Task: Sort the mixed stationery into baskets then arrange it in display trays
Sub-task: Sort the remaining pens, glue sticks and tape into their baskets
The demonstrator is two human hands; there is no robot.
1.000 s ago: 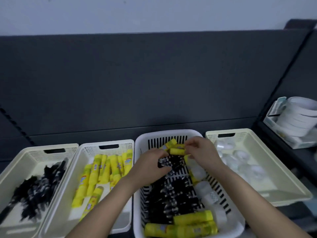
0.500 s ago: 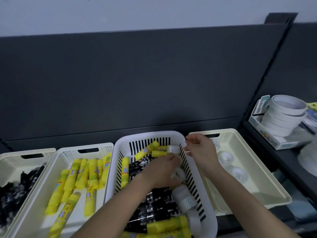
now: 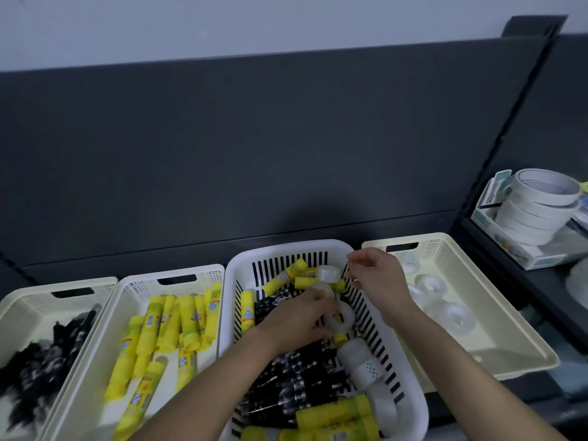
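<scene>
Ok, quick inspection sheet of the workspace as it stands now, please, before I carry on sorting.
surface: dark shelf, four baskets side by side on it.
job's things: slotted white basket holds mixed black pens, yellow glue sticks, clear tape rolls; left cream basket, sorted pens; perforated white basket beside it, sorted glue sticks; right cream basket, sorted tape rolls.
clutter: stacked white tape rolls in a box, far right.
grips: left grip curls on a clear tape roll in the slotted basket; right grip hovers over its far right rim, fingers loose, nothing seen in them.
cables: nothing seen.
surroundings: dark grey back panel, pale wall above.
</scene>
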